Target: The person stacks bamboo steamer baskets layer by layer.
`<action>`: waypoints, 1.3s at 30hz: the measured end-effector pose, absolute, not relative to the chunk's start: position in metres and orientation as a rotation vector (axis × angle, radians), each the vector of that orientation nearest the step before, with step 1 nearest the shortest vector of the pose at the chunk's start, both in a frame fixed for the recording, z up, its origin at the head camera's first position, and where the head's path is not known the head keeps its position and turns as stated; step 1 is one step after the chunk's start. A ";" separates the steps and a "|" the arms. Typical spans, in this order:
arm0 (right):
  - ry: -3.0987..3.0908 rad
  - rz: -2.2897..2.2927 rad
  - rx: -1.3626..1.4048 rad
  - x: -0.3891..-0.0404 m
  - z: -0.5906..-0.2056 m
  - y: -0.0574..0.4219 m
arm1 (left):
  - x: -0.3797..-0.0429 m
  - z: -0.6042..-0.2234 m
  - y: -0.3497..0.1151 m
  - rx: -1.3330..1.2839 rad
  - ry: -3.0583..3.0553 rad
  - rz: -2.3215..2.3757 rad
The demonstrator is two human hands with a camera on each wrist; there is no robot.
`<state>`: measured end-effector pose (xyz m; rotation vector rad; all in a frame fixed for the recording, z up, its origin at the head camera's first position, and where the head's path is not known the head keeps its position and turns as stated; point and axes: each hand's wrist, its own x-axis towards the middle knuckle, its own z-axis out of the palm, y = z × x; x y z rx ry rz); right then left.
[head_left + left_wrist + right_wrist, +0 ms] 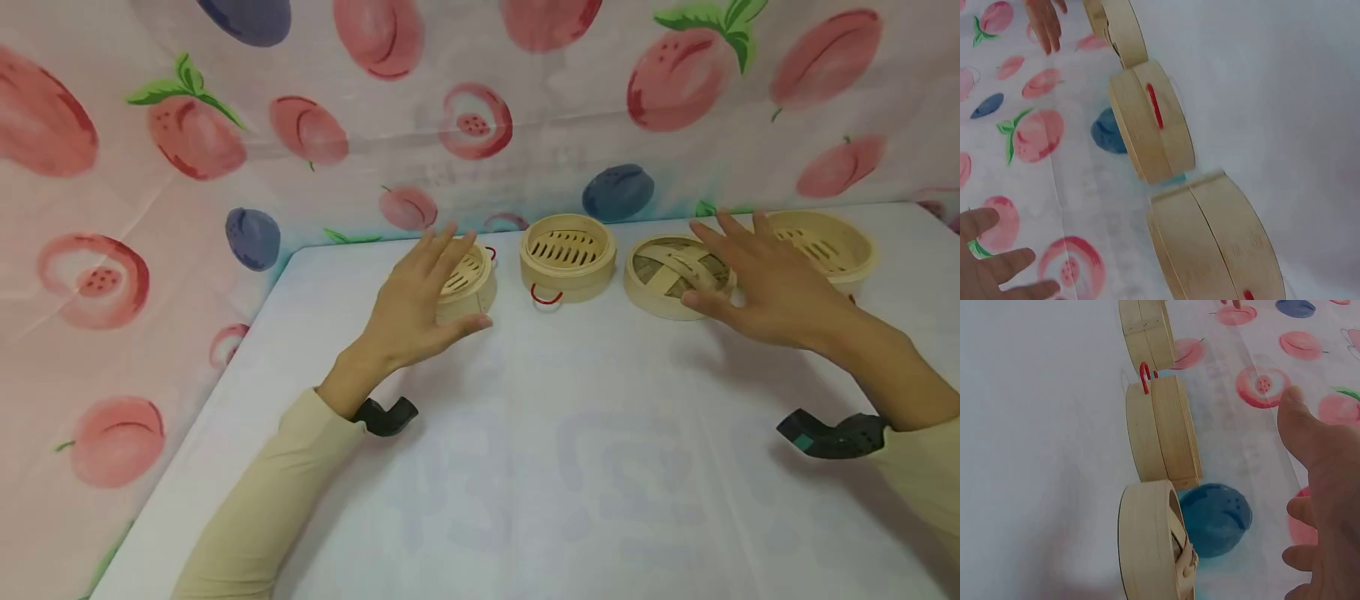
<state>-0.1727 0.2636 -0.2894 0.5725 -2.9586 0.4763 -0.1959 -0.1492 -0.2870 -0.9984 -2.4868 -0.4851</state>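
Observation:
Four would be too exact, so: several round bamboo steamer pieces stand in a row along the back of the white table. My left hand [412, 304] hovers with straight, spread fingers before the leftmost steamer basket [468, 292], partly hiding it. Right of that sits a slatted steamer basket [567, 258] with a red handle. A woven steamer lid [671, 279] lies beside it, near the thumb of my right hand [776, 279]. That hand is also raised, fingers extended, holding nothing. Behind it is a wider steamer basket [840, 242], partly covered by the hand.
A white cloth covers the table [525, 467]. Behind and to the left hangs a pink fruit-patterned cloth [315, 183]. Dark wrist devices sit under both wrists, one on the left [386, 417] and one on the right [832, 435].

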 end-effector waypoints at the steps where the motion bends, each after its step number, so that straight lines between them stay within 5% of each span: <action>1: -2.960 0.498 0.574 -0.173 -0.290 0.261 | -0.195 -0.288 -0.146 -1.032 -2.461 -0.517; 6: -2.947 0.589 0.587 -0.182 -0.288 0.250 | -0.190 -0.293 -0.125 -1.060 -2.465 -0.658; 15: -2.982 0.721 0.619 -0.198 -0.289 0.235 | -0.176 -0.299 -0.082 -0.740 -2.612 -1.065; 39: -2.980 0.858 0.743 -0.235 -0.296 0.213 | -0.216 -0.335 -0.038 -0.492 -2.807 -1.079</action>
